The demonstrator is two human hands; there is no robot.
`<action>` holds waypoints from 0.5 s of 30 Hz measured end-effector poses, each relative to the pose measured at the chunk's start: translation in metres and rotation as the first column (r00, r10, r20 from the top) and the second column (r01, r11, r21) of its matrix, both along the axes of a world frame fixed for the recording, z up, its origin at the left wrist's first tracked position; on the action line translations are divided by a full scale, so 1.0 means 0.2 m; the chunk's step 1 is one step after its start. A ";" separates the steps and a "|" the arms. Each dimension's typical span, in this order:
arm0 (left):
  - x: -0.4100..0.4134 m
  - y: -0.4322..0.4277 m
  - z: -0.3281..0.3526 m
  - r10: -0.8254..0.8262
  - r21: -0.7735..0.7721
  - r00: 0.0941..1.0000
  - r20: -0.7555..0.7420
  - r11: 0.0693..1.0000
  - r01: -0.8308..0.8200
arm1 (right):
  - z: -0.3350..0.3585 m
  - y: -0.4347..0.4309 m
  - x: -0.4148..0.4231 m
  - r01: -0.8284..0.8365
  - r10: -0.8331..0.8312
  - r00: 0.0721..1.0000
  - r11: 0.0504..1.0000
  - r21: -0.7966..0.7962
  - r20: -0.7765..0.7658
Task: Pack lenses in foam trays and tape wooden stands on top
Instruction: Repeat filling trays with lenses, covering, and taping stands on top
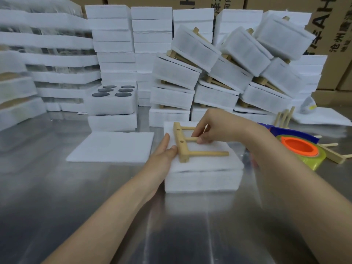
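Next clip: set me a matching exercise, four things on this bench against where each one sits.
Things:
1 wooden stand
2 tape roll
3 loose foam sheet
4 foam tray with lenses showing

Places:
A flat on the table, left of the left hand
B raised on a foam block, behind the sheet
C on the closed foam tray, between the hands
D to the right of the right hand

Pairs: 1-C, 2-D, 3-A, 4-B

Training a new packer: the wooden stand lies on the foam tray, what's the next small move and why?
Probably the right hand should release the wooden stand and reach for the tape roll at right, while the left hand steadies it: no tape shows on it yet.
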State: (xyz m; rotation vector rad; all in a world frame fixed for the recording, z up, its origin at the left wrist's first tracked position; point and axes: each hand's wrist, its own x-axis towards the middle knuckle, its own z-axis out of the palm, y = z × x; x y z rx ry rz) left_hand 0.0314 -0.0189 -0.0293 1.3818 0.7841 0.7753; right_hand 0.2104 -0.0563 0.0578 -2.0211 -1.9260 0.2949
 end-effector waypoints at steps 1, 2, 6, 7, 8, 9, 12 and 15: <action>0.00 0.00 0.00 -0.003 0.003 1.000 0.005 1.000 0.003 | 0.00 0.01 0.00 0.006 -0.006 1.000 1.000 0.000 0.003; 0.00 0.00 0.00 -0.009 0.003 1.000 0.011 1.000 0.009 | -0.01 0.01 -0.01 0.016 -0.016 1.000 1.000 0.000 0.017; 0.00 0.00 0.01 -0.057 -0.017 0.997 0.045 0.998 0.058 | -0.02 0.03 -0.02 0.032 -0.032 0.993 0.999 -0.004 0.111; 0.00 0.00 0.01 -0.064 -0.017 0.997 0.046 0.998 0.065 | -0.01 0.02 -0.02 0.034 -0.032 0.987 0.999 -0.010 0.158; 0.00 -0.01 0.02 -0.069 -0.017 0.997 0.039 0.997 0.070 | 0.01 0.00 -0.02 0.044 -0.043 0.980 0.999 0.001 0.195; 0.00 -0.01 0.03 -0.067 -0.025 0.997 0.037 0.997 0.068 | 0.04 -0.03 0.01 0.070 -0.077 0.978 0.997 0.040 0.195; -0.02 -0.03 0.06 -0.011 -0.082 0.996 0.091 0.996 0.019 | 0.14 -0.17 0.22 0.272 -0.288 0.958 0.923 0.271 0.018; -0.03 -0.03 0.06 -0.029 -0.141 0.992 0.119 0.989 0.046 | 0.05 -0.36 0.52 0.621 -0.655 0.736 0.754 0.213 0.173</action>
